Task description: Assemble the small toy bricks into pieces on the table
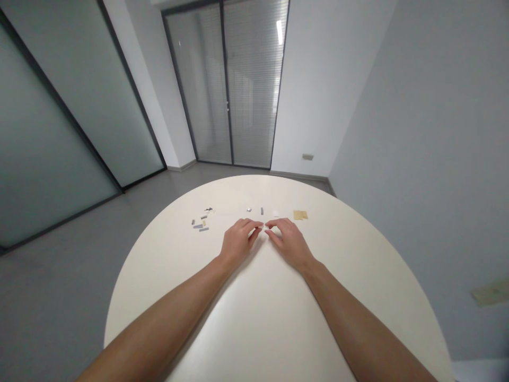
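Head view shows both hands resting on a round white table, fingertips meeting near the far middle. Left hand and right hand each have fingers drawn together, pinching a tiny white piece between them; its shape is too small to tell. Just beyond lie a short grey bar and a small shiny bit. Farther left sits a scatter of grey pieces; to the right, a tan plate.
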Demonstrator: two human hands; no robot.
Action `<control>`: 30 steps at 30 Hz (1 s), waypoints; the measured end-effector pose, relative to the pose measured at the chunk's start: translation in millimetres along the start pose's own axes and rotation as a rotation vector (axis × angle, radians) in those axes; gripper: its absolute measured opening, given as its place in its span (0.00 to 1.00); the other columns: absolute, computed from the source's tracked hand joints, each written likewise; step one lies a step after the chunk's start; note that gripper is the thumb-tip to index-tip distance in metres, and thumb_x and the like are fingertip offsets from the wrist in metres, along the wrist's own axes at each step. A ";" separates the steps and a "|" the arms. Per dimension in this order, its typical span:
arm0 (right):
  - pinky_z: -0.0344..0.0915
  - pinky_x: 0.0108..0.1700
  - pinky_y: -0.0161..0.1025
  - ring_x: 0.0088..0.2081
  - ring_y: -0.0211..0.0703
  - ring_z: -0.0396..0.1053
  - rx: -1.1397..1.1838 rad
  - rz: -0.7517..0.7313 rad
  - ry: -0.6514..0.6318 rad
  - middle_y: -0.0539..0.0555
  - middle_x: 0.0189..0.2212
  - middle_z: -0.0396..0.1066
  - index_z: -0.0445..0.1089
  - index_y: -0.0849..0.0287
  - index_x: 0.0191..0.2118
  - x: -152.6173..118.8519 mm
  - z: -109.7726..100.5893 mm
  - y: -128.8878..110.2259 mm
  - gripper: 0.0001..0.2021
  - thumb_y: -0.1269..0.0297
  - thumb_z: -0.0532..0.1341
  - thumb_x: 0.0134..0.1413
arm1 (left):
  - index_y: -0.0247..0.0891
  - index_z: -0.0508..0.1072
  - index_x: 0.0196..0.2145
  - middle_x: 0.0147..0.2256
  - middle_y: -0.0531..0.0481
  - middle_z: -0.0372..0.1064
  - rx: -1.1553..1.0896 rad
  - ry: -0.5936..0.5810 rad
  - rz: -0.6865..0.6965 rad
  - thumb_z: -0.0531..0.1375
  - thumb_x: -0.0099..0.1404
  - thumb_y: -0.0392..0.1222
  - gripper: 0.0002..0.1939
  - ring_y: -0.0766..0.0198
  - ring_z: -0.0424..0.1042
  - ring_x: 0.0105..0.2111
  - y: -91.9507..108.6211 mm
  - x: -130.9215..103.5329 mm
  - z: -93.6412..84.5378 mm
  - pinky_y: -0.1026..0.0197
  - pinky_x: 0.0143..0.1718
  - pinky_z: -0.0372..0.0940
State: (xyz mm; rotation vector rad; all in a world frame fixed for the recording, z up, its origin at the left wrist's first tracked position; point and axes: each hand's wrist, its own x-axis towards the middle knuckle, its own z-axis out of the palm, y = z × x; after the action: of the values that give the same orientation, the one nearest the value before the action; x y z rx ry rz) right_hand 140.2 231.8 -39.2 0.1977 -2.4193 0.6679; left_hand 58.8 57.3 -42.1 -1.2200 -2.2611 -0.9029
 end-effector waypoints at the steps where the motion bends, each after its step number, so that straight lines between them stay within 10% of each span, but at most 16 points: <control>1: 0.65 0.52 0.51 0.47 0.50 0.70 -0.002 -0.003 0.001 0.55 0.43 0.76 0.71 0.54 0.46 -0.1 0.0 0.0 0.07 0.62 0.59 0.64 | 0.44 0.76 0.46 0.41 0.51 0.77 0.000 -0.002 0.001 0.56 0.71 0.41 0.09 0.60 0.73 0.43 0.2 -0.2 0.0 0.58 0.44 0.69; 30: 0.65 0.50 0.50 0.46 0.49 0.70 -0.005 -0.005 0.017 0.54 0.41 0.76 0.71 0.55 0.44 -0.2 0.8 0.4 0.06 0.63 0.61 0.63 | 0.44 0.76 0.45 0.42 0.52 0.76 -0.012 0.010 0.005 0.58 0.70 0.40 0.08 0.62 0.73 0.44 -1.6 -0.7 1.7 0.60 0.45 0.69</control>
State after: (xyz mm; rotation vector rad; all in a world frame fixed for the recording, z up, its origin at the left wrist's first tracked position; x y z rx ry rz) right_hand 139.8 231.7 -40.0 0.1950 -2.4033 0.6588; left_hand 57.7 57.4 -44.2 -1.2225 -2.2471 -0.9198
